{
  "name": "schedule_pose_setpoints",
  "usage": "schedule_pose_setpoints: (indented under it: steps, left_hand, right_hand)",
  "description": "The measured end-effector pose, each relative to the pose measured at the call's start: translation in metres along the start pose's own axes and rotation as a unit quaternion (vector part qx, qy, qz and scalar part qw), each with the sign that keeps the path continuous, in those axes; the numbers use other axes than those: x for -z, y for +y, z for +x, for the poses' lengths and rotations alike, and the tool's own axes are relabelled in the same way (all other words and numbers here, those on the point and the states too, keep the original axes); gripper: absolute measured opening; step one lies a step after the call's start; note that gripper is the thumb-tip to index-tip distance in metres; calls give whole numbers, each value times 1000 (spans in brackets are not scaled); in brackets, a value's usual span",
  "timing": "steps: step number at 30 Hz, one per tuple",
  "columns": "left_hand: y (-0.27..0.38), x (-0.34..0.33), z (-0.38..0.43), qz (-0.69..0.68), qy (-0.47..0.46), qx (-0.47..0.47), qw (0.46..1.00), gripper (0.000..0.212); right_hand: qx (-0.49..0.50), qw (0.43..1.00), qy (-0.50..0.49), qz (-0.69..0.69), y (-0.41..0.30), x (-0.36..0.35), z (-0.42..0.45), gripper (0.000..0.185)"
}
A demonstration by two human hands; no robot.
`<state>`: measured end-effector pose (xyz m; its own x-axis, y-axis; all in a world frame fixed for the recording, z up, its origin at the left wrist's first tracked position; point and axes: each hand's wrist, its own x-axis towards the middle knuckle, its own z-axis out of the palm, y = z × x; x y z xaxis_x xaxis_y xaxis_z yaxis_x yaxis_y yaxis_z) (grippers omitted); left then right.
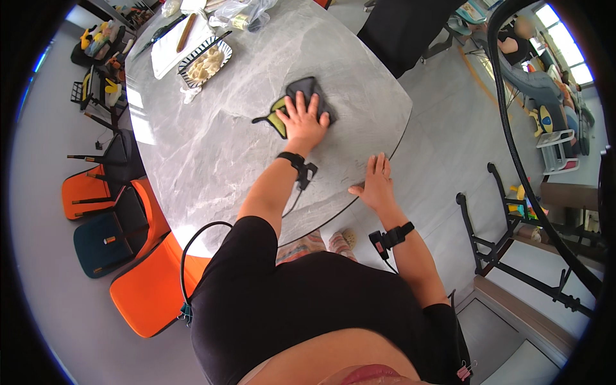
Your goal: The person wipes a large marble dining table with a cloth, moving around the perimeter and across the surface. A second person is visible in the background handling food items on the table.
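Note:
My left hand point(304, 122) lies flat with fingers spread on a folded cloth point(308, 86), dark grey on one face and yellow-green on the other, with a black edge and a hanging loop. The cloth rests on the grey marble-patterned tabletop point(231, 144). My right hand point(378, 185) is at the curved near-right edge of the table, fingers extended and thumb apart, with nothing in it. Black straps with small devices and cables circle both wrists.
A striped dish point(227, 50) of pale dumpling-like food stands at the far left, near a white board point(166, 55) with a wooden stick point(186, 32). Behind are plastic bags point(245, 14). Orange chairs point(149, 288) line the left; a black chair point(404, 33) stands beyond. Another person point(515, 41) is far right.

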<state>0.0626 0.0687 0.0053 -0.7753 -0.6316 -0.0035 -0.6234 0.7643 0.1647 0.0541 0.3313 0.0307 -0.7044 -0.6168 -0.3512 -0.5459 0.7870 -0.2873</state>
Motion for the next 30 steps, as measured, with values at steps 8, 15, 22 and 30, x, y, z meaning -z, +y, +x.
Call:
schedule_pose_setpoints:
  steps: [8,15,22,30]
  left_hand:
    - [58,-10,-136,-21,-14,-158,987,70]
    - [21,-7,-205,-229,17,-176,957,65]
    - [-146,19,-294,-113,163,184,963,58]
    - [-291,5,-353,-33,139,476,868,74]
  right_hand:
    - [69,996,37,49,35,-11,9,92]
    - [216,929,235,187,18,-9,-14,49]
    - [235,953,192,11,-45,-31,-4,74]
    - [101,972,200,-68,-24,-29,58,97]
